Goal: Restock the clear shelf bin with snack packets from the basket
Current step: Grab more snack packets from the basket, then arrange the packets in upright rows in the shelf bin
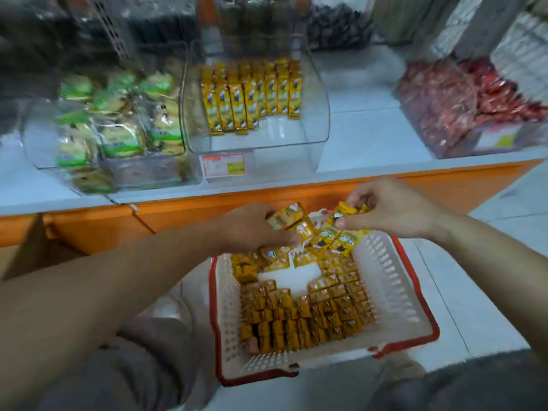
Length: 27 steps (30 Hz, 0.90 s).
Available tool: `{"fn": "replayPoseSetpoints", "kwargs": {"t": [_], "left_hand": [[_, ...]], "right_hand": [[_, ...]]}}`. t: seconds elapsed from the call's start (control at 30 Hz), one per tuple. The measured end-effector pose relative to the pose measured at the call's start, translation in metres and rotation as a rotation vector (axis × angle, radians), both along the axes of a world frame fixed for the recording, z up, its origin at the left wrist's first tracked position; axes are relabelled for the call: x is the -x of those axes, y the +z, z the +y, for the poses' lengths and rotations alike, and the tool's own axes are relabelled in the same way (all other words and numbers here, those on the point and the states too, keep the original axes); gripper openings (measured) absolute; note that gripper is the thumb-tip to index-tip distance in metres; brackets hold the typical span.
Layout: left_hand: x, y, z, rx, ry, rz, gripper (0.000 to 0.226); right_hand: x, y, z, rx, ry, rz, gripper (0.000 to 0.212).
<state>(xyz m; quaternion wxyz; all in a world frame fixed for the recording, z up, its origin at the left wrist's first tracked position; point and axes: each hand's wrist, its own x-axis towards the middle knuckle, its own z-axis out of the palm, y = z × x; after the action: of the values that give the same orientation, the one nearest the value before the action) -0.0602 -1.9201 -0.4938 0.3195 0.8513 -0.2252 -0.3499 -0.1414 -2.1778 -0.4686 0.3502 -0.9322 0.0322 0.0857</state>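
The left hand [252, 229] and right hand [388, 212] each grip yellow packets [299, 225] over the basket [385, 280]. Beyond them the bin [321, 114] holds rows at its back only; many packets lie beneath.

Over the far end of a white lattice basket [385, 280] with a red rim, the left hand [255, 226] grips a few yellow snack packets [286, 218], and the right hand [388, 212] pinches more of them between thumb and curled fingers. Rows of the same packets fill the basket, with a bare patch near the hands. On the white shelf [370, 143] beyond, the clear bin [314, 120] holds upright packets at its back left, a price label [224, 164] on its front. A bin of green packs [118, 129] stands just left of it, and a bin of red packets [444, 105] well to the right.
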Motion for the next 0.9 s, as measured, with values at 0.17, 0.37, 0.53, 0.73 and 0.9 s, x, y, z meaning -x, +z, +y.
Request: {"fn": "replayPoseSetpoints", "kwargs": {"t": [0.17, 0.37, 0.53, 0.73, 0.9], "left_hand": [[0.023, 0.05, 0.025, 0.313, 0.25, 0.175, 0.061], [0.032, 0.052, 0.023, 0.443, 0.387, 0.25, 0.066], [0.032, 0.047, 0.011, 0.451, 0.406, 0.25, 0.049], [0.024, 0.043, 0.004, 0.478, 0.4, 0.296, 0.035], [0.018, 0.041, 0.0, 0.476, 0.393, 0.327, 0.036]], "right_hand": [[0.028, 0.046, 0.014, -0.287, 0.086, -0.019, 0.038], [0.018, 0.054, 0.033, -0.396, 0.18, -0.027, 0.038], [0.006, 0.055, 0.043, -0.374, 0.255, -0.056, 0.041], [-0.005, 0.051, 0.043, -0.332, 0.256, -0.054, 0.044], [-0.007, 0.051, 0.034, -0.343, 0.199, -0.062, 0.044]]}}
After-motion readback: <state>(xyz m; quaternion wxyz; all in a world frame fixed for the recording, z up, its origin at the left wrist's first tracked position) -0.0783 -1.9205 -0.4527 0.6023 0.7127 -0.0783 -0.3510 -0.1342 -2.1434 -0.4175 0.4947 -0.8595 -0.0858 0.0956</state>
